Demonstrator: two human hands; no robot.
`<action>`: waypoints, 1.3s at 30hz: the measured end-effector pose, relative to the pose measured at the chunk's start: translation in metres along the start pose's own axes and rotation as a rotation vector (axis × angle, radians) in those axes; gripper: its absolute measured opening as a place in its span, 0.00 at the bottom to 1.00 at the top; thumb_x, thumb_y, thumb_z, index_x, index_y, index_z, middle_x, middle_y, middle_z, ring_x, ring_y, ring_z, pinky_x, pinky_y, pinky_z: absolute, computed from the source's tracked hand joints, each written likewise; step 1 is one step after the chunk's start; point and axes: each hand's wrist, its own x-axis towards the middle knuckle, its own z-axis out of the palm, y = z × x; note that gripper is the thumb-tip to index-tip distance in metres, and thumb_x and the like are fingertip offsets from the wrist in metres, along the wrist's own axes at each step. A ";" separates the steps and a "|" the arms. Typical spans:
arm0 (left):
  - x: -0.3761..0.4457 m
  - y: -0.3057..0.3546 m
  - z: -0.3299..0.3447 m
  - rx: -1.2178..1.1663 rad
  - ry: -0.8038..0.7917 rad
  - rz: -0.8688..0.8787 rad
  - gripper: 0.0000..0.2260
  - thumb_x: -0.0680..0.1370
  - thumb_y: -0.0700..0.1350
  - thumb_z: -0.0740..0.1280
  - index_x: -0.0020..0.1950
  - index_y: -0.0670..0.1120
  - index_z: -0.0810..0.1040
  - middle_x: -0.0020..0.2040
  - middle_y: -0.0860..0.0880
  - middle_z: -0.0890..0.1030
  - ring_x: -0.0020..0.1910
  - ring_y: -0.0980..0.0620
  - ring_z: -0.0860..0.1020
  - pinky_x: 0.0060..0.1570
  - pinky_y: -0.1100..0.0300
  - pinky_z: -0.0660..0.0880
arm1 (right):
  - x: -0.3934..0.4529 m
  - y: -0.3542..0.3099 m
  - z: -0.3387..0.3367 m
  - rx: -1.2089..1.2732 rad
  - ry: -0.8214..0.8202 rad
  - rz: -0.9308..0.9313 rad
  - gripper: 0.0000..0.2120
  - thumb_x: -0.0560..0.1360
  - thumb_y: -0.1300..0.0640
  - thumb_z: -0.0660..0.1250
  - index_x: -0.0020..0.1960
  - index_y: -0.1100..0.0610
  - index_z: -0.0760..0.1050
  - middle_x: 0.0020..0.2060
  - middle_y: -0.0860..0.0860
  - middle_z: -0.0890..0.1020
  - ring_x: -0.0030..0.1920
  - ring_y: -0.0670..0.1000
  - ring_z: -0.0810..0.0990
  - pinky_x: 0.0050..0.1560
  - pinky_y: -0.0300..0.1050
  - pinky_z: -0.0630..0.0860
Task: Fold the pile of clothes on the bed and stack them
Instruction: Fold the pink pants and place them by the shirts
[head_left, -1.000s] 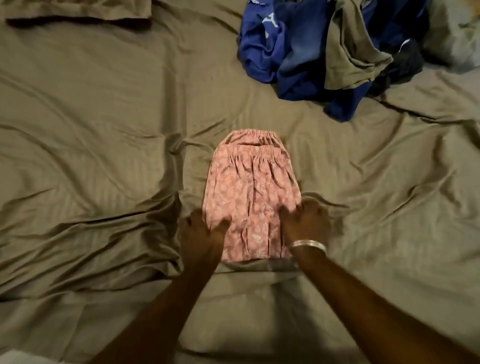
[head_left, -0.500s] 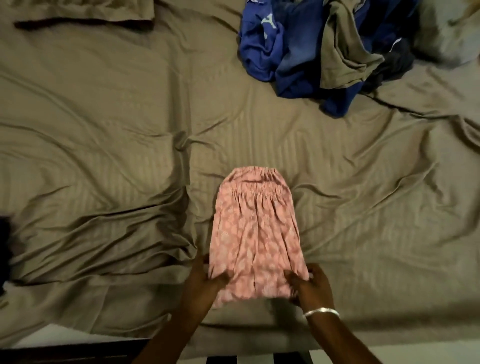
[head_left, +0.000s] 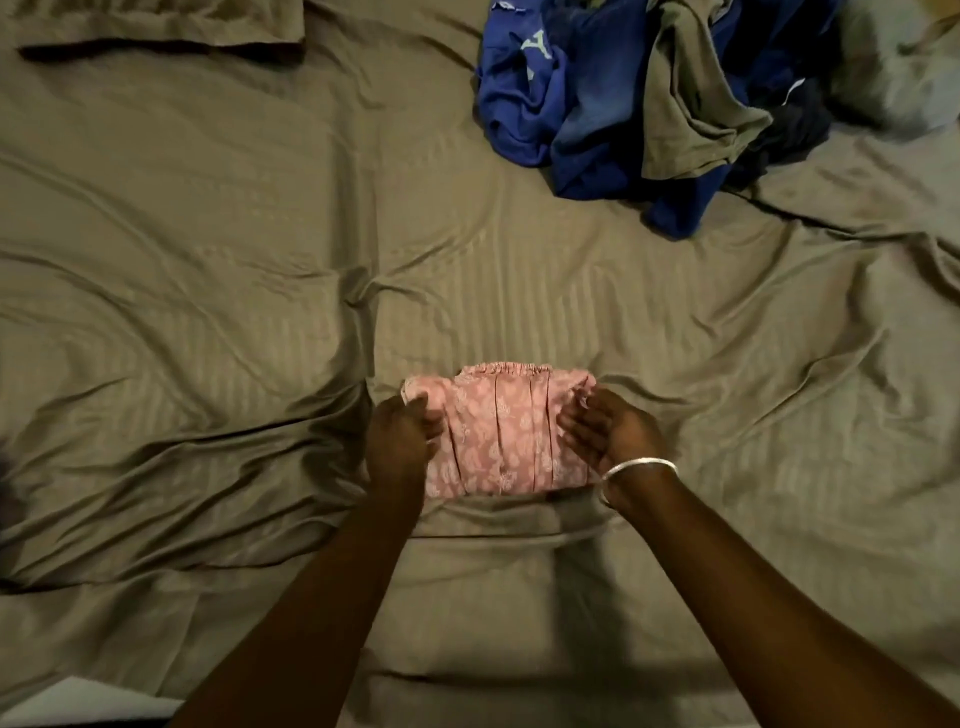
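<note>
Pink patterned shorts lie on the olive sheet near the bed's front edge, doubled over with the elastic waistband showing at the far edge. My left hand pinches the folded layer's far left corner. My right hand, with a silver bangle on its wrist, has its fingers fairly straight and touches the far right corner. The unfolded pile of clothes, blue, olive and dark pieces, sits at the far right of the bed.
A pillow in an olive case lies at the far left, and another pillow sits behind the pile at the far right. The sheet is wrinkled, with deep creases left of the shorts. The bed's edge shows at bottom left.
Both hands carried the shorts' near hem away from me and laid it toward the waistband, halving the length. The right hand's fingers have loosened.
</note>
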 end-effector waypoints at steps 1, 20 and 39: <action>0.003 -0.013 0.002 0.235 0.088 0.158 0.18 0.78 0.49 0.67 0.65 0.41 0.75 0.53 0.44 0.79 0.53 0.43 0.78 0.51 0.55 0.72 | 0.008 0.006 0.000 -0.203 0.074 -0.107 0.08 0.78 0.56 0.65 0.47 0.60 0.80 0.42 0.58 0.84 0.39 0.55 0.83 0.41 0.43 0.77; 0.046 -0.020 0.041 0.286 -0.125 0.217 0.18 0.78 0.57 0.67 0.61 0.46 0.78 0.54 0.51 0.81 0.53 0.50 0.79 0.54 0.56 0.75 | 0.042 0.045 0.039 -0.829 0.374 -0.423 0.26 0.80 0.38 0.55 0.68 0.54 0.73 0.59 0.61 0.79 0.60 0.64 0.77 0.58 0.53 0.72; 0.056 -0.003 -0.276 0.240 0.375 0.342 0.23 0.81 0.58 0.61 0.44 0.40 0.81 0.40 0.47 0.83 0.43 0.52 0.80 0.47 0.59 0.74 | -0.104 0.212 0.215 -0.422 -0.219 -0.384 0.19 0.77 0.44 0.65 0.60 0.56 0.79 0.55 0.51 0.83 0.56 0.48 0.80 0.63 0.47 0.74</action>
